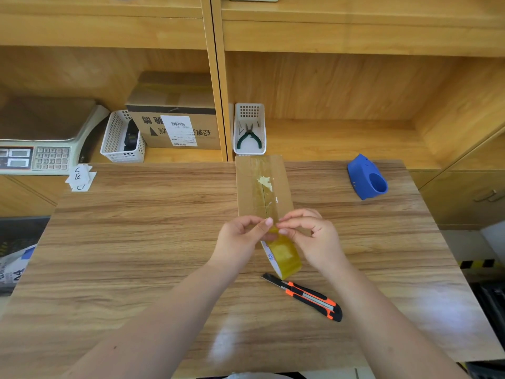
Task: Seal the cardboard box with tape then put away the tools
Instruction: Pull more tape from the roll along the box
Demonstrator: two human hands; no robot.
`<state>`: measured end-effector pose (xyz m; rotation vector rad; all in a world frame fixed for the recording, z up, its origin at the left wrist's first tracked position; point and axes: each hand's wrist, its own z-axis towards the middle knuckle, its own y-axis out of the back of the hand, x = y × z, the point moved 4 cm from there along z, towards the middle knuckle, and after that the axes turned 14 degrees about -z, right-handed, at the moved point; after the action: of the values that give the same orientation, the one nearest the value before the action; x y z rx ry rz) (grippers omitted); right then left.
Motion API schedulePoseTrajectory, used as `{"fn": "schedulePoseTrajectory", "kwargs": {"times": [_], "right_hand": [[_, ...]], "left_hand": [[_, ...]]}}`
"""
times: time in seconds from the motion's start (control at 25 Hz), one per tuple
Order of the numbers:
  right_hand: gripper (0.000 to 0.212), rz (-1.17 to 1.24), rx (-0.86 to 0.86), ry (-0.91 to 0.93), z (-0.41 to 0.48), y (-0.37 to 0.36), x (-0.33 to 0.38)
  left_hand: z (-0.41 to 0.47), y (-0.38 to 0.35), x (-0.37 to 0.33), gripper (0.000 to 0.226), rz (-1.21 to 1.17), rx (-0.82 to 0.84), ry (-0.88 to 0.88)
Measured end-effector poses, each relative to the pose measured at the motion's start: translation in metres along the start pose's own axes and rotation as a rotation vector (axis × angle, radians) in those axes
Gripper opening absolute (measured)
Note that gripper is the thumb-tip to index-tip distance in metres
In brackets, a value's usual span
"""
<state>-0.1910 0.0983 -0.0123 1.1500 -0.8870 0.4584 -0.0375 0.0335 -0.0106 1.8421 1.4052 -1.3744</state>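
A long narrow cardboard box (262,184) lies on the wooden table (136,242), with clear tape along its top seam. At its near end I hold a yellowish tape roll (284,255). My left hand (240,239) and my right hand (311,236) both pinch the tape at the top of the roll, fingertips almost touching. An orange and black utility knife (308,296) rests on the table just in front of the roll. A blue tape dispenser (367,177) sits at the far right of the table.
A white basket (249,110) with green-handled pliers (248,136) stands on the shelf behind the box. Further left are another white basket (117,140), a labelled carton (175,124) and a scale (35,149). Paper slips (80,177) lie at the table's far left corner.
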Motion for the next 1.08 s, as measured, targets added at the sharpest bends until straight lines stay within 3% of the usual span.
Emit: {"fn": "schedulePoseTrajectory", "kwargs": {"times": [0.32, 0.48, 0.68, 0.96, 1.0, 1.08], "right_hand": [[0.021, 0.016, 0.025, -0.023, -0.002, 0.003, 0.001], [0.021, 0.048, 0.046, -0.029, -0.001, 0.003, 0.003], [0.021, 0.049, 0.067, -0.050, 0.002, 0.004, 0.005], [0.019, -0.019, 0.124, -0.053, 0.010, 0.012, 0.008], [0.019, 0.001, 0.121, -0.057, 0.012, 0.012, 0.010], [0.023, 0.029, 0.123, -0.070, 0.013, 0.014, 0.015]], "left_hand": [[0.000, 0.001, -0.003, 0.023, -0.008, 0.000, -0.084], [0.000, -0.001, 0.000, 0.036, 0.140, 0.068, -0.155], [0.002, 0.000, -0.002, 0.010, 0.223, 0.041, -0.177], [0.001, -0.001, -0.004, 0.008, 0.214, -0.015, -0.181], [-0.001, 0.000, -0.005, 0.013, 0.174, -0.048, -0.193], [0.000, 0.002, -0.001, 0.045, 0.089, -0.094, -0.159]]}}
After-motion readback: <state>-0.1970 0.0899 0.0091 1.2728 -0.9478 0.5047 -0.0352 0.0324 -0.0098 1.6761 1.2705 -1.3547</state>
